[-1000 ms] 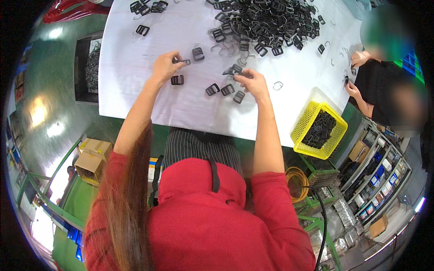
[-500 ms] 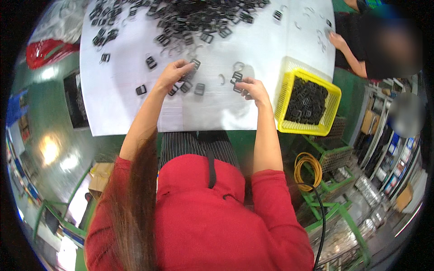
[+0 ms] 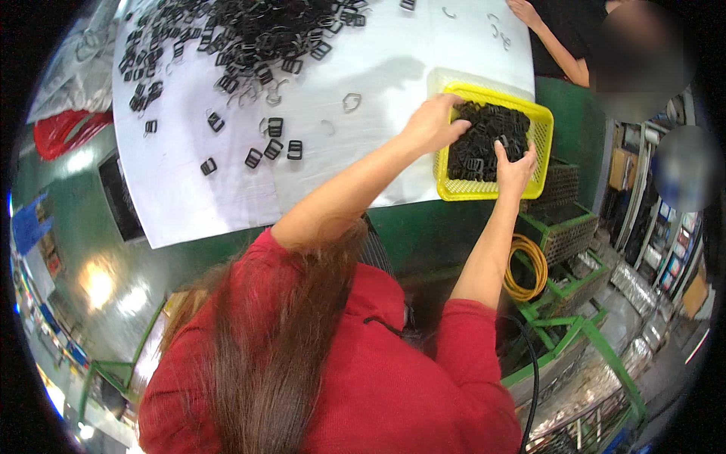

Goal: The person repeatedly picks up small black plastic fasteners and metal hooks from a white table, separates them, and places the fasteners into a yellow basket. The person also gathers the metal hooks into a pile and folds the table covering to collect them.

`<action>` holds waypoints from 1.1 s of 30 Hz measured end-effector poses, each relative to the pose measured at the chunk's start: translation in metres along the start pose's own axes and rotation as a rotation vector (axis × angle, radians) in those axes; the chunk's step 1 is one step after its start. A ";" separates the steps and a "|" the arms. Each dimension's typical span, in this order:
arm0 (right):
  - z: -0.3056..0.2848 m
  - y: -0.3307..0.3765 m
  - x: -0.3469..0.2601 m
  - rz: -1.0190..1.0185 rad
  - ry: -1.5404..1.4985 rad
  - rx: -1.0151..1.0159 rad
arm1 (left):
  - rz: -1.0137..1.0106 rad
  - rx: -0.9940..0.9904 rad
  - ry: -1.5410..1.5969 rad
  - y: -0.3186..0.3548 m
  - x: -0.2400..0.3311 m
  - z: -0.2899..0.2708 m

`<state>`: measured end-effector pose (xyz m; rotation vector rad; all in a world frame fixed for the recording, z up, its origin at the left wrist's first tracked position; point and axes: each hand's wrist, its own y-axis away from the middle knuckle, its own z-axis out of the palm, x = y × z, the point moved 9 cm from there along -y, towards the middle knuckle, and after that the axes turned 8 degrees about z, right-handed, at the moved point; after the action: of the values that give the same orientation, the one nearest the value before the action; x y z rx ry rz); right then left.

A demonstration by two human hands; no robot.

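A yellow plastic basket [image 3: 547, 125] stands at the right edge of the white-covered table, filled with black plastic buckles [image 3: 476, 155]. My left hand [image 3: 437, 124] reaches over its left rim, thumb and fingers apart around the buckles there. Lower in the basket, my right hand [image 3: 516, 168] rests on the buckles with thumb and fingers spread. Neither hand shows a buckle held in it, though some fingertips are hidden among the pieces. Several loose buckles [image 3: 274, 148] lie left of the basket, apart from both hands.
A large heap of black buckles [image 3: 265, 30] covers the table's far left. Thin pale rings [image 3: 351, 102] lie scattered on the white table [image 3: 355, 163]. Across the table, a co-worker's hand [image 3: 523, 11] touches its edge. Below the basket hang a coiled orange hose [image 3: 527, 268] and green metal frames [image 3: 578, 333].
Both hands have moved right, from the loose buckles on the table into the yellow basket. The buckles they held are no longer seen in them. The view has shifted.
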<state>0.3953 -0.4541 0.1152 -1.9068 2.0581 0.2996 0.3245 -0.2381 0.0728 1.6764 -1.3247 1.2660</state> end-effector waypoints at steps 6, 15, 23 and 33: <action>0.118 0.146 -0.148 -0.565 -0.294 -0.322 | -0.248 0.455 -0.546 0.118 -0.122 -0.183; 0.250 0.281 -0.215 -0.661 -0.034 -0.810 | -0.387 0.461 -0.349 0.173 -0.187 -0.227; 0.252 0.293 -0.251 -0.610 -0.072 -0.720 | -0.687 0.572 -0.112 0.251 -0.222 -0.277; 0.276 0.297 -0.320 0.169 -0.788 -1.677 | -0.670 0.497 0.003 0.273 -0.219 -0.267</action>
<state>0.1436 -0.0310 -0.0404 -1.4834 1.2156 2.8589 -0.0198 -0.0022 -0.0666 2.1924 -0.3632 1.2186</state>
